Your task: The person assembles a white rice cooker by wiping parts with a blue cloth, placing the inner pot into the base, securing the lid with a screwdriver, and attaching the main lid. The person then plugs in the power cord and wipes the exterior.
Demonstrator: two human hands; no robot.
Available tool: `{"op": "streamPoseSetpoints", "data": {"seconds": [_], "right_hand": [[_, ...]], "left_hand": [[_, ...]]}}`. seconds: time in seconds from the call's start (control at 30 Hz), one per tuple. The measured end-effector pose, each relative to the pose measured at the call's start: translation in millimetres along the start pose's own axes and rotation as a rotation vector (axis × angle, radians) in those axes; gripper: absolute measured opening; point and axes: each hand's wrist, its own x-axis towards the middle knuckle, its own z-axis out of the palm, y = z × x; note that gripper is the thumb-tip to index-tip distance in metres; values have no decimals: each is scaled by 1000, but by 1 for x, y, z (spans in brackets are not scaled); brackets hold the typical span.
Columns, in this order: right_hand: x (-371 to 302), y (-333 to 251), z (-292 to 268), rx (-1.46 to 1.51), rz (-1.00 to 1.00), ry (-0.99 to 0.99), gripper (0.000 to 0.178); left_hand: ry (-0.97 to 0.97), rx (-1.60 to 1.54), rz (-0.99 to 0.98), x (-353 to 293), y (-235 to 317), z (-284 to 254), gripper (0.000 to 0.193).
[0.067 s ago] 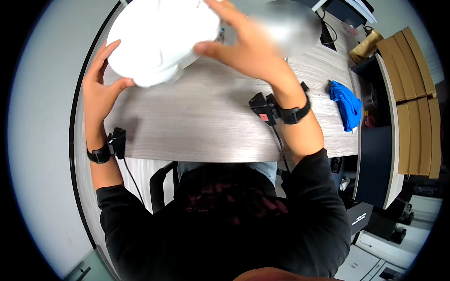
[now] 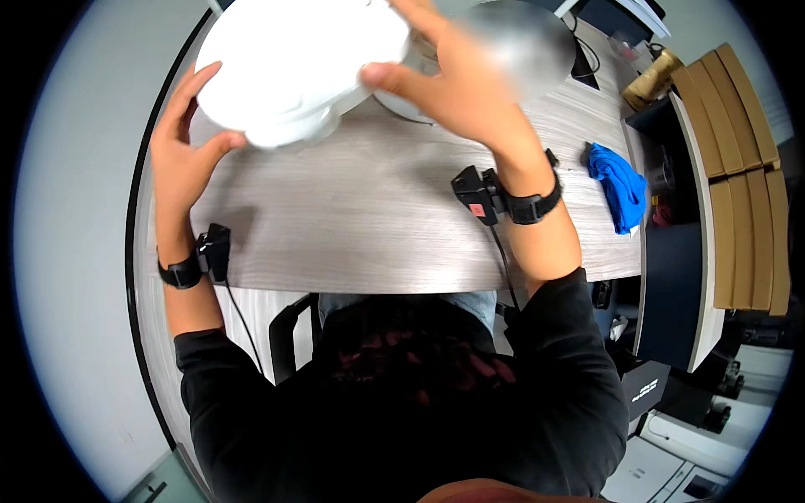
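Note:
A large, smooth white rounded shell (image 2: 302,63), washed out by glare, is held above the far left of the desk. What kind of thing it is I cannot make out. My left hand (image 2: 184,138) grips its left side, thumb along the lower edge and fingers against the side. At its right edge, my right hand (image 2: 457,80) presses with the thumb while the fingers reach over the upper right; that hand is partly blurred. Behind the shell and near my right thumb, the rim of a pale round thing (image 2: 402,105) shows. A blurred grey round thing (image 2: 532,50) stands beyond my right hand.
A grey wood-grain desk (image 2: 360,218) lies under my hands. A crumpled blue cloth (image 2: 619,189) rests at the right, beside a dark open shelf (image 2: 671,268). Several brown cardboard boxes (image 2: 746,201) stack there. Black cabled devices (image 2: 216,251) are strapped to both wrists.
The white shell has shifted slightly right and tilted in my hands. More of the pale round thing behind it now shows. Both hands moved a little to the right with the shell.

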Motion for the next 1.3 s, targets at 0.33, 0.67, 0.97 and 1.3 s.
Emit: {"op": "streamPoseSetpoints", "data": {"seconds": [0.33,0.67,0.97,1.3], "right_hand": [[-22,65,-99,86,435,197,65],[-33,93,-97,15,492,219,67],[-31,85,-93,291,629,269,68],[-30,90,-92,316,617,284,68]], "left_hand": [[-42,-185,187,115,10,125,79],[-72,-231,171,126,-12,161,76],[-128,-298,124,127,-19,158,71],[-117,-241,124,123,-19,155,68]]}}
